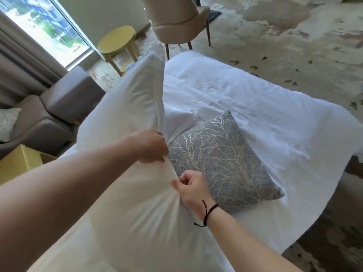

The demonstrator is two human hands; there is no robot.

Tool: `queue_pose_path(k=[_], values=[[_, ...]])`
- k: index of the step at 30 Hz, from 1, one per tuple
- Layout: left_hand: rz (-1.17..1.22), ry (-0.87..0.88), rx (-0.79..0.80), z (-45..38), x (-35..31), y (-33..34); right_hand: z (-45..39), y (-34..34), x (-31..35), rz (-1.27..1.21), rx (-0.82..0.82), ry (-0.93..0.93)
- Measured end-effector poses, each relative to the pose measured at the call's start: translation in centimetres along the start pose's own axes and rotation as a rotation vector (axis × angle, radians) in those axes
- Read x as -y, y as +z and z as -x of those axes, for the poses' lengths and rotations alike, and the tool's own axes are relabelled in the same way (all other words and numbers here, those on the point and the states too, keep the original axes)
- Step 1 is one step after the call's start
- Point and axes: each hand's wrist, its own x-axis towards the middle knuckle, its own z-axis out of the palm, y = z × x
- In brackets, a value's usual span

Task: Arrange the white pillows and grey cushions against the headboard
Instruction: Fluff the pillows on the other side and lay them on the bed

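Head view: task status is judged as early. One white pillow (125, 118) is off the bed surface, held up on edge and leaning away from the person. One grey cushion (222, 160), patterned with pale branches, lies flat on the white bedding (245, 91), just beyond and to the right of both hands, its near edge touching or passing under the held pillow. A second patterned cushion (8, 122) rests on the grey sofa (39, 122), well to the left of the left hand. No headboard is in view, so no item can be confirmed as placed against it. Remaining work, by judgement: set this pillow, then both cushions and any further pillows not shown.

Left hand (151, 146): closed narrow, fingers curled down, pinching the pillow's seam edge at mid-height.

Right hand (190, 189): closed narrow, thumb and fingers gathering a fold of the same pillowcase lower down, just below the left hand. Fabric radiates in creases from this grip. A dark cord bracelet (208, 213) sits at its wrist.
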Motion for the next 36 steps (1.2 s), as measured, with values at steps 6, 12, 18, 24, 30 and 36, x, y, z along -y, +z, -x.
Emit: queue_pose_path(k=[6,12,18,24,30,36], values=[[0.131,-0.244,-0.396,9.7,-0.3,1.3,0.1,-0.5,7.8,0.309,0.192,-0.271],[0.268,-0.490,-0.653,19.1,-2.3,1.5,3.1,1.1,15.6,0.573,0.372,-0.504],[0.424,-0.705,-0.737,24.6,-5.9,3.1,6.4,3.5,23.3,1.082,0.612,-0.756],[0.674,-0.973,-0.811,26.1,-10.1,7.4,6.3,7.4,23.5,1.120,0.663,-0.916],[1.018,-1.159,-0.513,21.5,-19.5,16.1,5.3,11.3,11.8,1.252,0.791,-0.773],[1.277,-1.215,-0.328,24.2,-26.3,22.5,7.2,13.4,5.0,1.293,0.894,-0.934]])
